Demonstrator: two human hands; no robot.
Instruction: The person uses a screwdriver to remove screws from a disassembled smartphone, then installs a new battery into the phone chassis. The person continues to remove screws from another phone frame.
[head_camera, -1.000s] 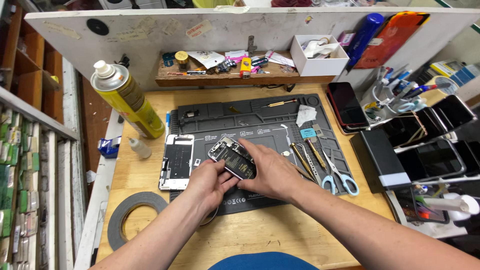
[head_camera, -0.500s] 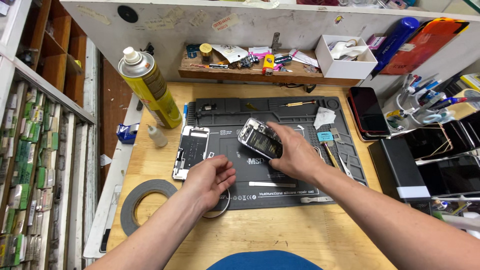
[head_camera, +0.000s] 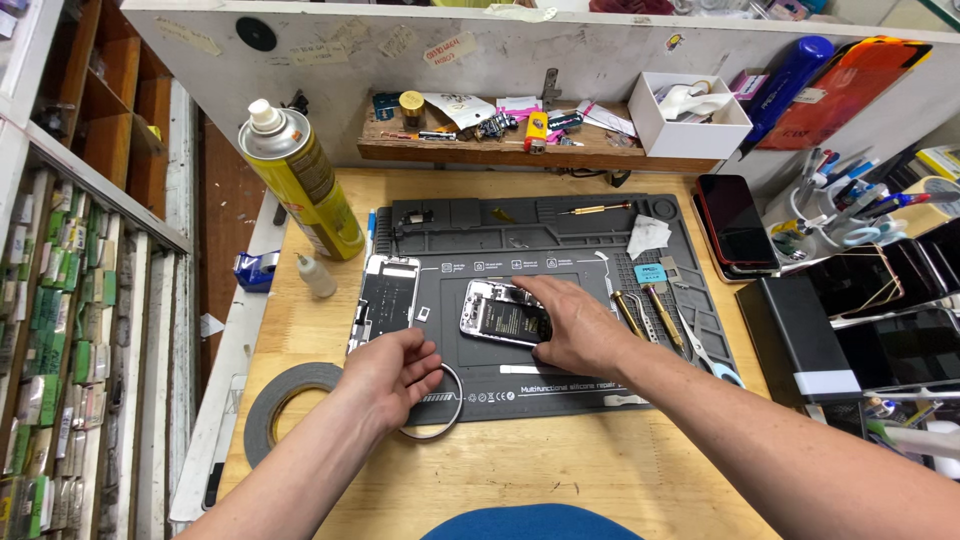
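Broadly, a wooden surface (head_camera: 560, 480) with a dark grey repair mat (head_camera: 560, 235) across the middle. Behind, a white back panel with a small wooden shelf (head_camera: 470, 148) of odds and ends and a white box (head_camera: 690, 125). Far left on the surface, a tall yellow spray can (head_camera: 300, 180), upright; just beside its base, a small white dropper bottle (head_camera: 316, 275). Near the front left edge, a flat black tape roll (head_camera: 275, 405). On the mat's left edge, a detached phone screen (head_camera: 385, 298); at the mat's centre, an opened phone (head_camera: 500, 315), internals up. Right hand (head_camera: 570, 330) flat over the opened phone's right part, fingers spread, pressing rather than gripping. Left hand (head_camera: 390, 375) loosely curled, fingertips on a thin ring of clear tape (head_camera: 448, 410) at the mat's front left corner; actual grip impossible to tell. Right of the phone, screwdrivers (head_camera: 640, 310) and scissors (head_camera: 710, 355).
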